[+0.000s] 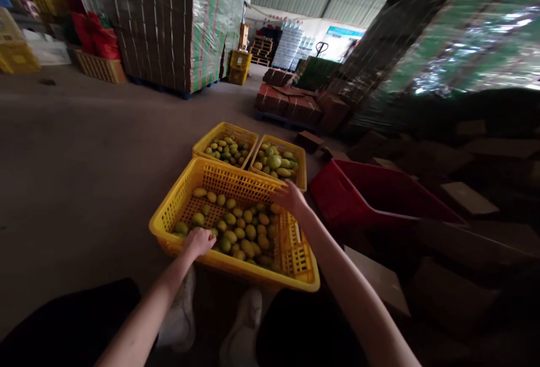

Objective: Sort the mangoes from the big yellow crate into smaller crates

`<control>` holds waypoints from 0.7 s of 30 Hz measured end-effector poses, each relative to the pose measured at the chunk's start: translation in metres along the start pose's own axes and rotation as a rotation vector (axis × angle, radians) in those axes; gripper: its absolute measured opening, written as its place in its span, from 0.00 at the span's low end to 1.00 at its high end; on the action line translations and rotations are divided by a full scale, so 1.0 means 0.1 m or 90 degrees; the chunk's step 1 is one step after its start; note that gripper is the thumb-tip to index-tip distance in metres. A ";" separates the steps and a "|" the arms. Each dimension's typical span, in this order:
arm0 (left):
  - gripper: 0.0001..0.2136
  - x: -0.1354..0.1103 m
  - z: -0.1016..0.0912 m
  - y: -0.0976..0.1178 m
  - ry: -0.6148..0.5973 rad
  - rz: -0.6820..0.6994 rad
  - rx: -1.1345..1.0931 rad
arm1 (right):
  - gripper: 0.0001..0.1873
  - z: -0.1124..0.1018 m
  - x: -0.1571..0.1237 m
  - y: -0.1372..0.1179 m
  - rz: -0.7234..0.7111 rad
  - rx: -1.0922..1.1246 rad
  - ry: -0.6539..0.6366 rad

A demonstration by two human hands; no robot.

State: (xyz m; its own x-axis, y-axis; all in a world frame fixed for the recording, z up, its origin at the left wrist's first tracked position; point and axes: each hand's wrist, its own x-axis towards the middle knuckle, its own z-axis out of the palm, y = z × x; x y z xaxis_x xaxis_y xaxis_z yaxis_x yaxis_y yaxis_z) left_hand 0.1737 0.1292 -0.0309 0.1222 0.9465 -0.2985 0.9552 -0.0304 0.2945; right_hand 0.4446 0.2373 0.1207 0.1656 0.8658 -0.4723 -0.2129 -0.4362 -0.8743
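Observation:
A large yellow plastic crate (236,178) stands in front of my feet, with several yellow-green mangoes (248,232) spread over its floor. At its front left side my left hand (201,242) is closed, fingers curled just over the near rim; whatever is in them is hidden. My right hand (290,197) is over the far right corner of the crate, with its fingers apart and a mango (275,208) close below the palm. Behind the large crate, two smaller yellow crates, the left crate (198,149) and the right crate (302,167), also hold mangoes.
To the right is a red bin (337,198), with cardboard boxes (379,277) strewn around it. Beyond stand a low pallet of boxes (291,105), a wrapped pallet stack (169,23) and another wrapped stack (455,35). Concrete floor (93,159) extends on the left.

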 end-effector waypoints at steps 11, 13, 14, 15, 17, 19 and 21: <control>0.23 -0.22 0.08 -0.05 0.083 0.049 0.066 | 0.24 -1.06 -2.13 1.04 -0.112 -0.146 -0.046; 0.23 -0.38 0.13 -0.05 0.115 0.068 0.078 | 0.25 -1.24 -2.44 1.12 -0.160 -0.113 0.010; 0.21 -0.48 0.16 -0.05 0.131 0.077 0.084 | 0.24 -1.31 -2.58 1.19 -0.180 -0.088 0.036; 0.20 -0.57 0.18 -0.04 0.141 0.087 0.092 | 0.24 -1.37 -2.71 1.28 -0.194 -0.061 0.062; 0.23 -0.73 0.21 -0.02 0.139 0.100 0.115 | 0.23 -1.45 -2.94 1.51 -0.200 -0.009 0.106; 0.30 -0.82 0.19 0.01 0.114 0.099 0.137 | 0.22 -1.47 -3.16 1.74 -0.186 0.042 0.138; 0.33 -0.83 0.15 0.06 0.086 0.082 0.151 | 0.20 -1.49 -3.37 1.93 -0.176 0.096 0.159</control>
State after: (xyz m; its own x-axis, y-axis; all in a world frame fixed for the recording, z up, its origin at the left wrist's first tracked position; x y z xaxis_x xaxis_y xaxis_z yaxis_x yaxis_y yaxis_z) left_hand 0.1731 0.0454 -0.0178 0.2248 0.9636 -0.1450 0.9724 -0.2123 0.0969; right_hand 0.4907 -0.1756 0.0944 0.4621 0.8509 -0.2499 -0.2626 -0.1379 -0.9550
